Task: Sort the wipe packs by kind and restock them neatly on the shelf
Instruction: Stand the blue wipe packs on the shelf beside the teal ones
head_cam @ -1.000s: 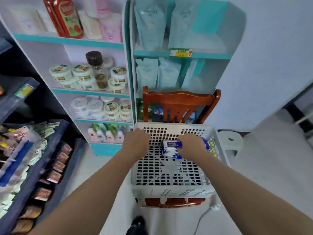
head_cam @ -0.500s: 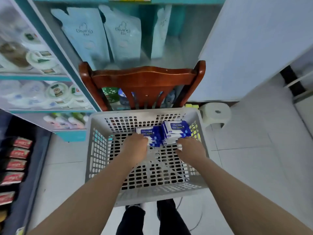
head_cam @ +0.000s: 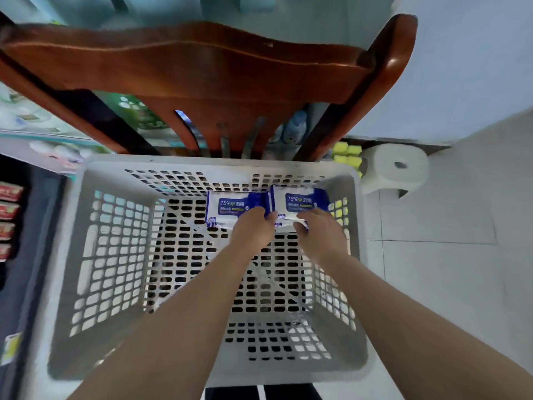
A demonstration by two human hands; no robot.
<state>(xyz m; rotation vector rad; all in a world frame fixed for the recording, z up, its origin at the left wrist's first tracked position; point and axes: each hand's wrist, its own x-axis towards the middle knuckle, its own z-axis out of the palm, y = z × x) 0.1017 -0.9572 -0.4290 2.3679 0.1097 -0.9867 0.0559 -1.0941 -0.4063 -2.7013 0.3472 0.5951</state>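
Two flat, glossy wipe packs, white film with blue ends, lie side by side against the far wall of the white plastic basket [head_cam: 202, 164] — its floor and sides a grid of slots. My left hand [head_cam: 253, 230] curls round the right end of the left pack [head_cam: 226, 207]; my right hand [head_cam: 320, 236] pinches the near edge of the right pack [head_cam: 300, 201]. A polished wooden chair [head_cam: 202, 64] rises just behind.

This is a small shop: identical red packets [head_cam: 8, 209] sit in a row on a dark rack at the left, and stocked shelves [head_cam: 34, 133] stand behind a wooden chair [head_cam: 202, 67] (their goods are blurred). A white perforated basket [head_cam: 112, 174] holds two matching wipe packs [head_cam: 227, 206] above a tiled floor [head_cam: 447, 269].
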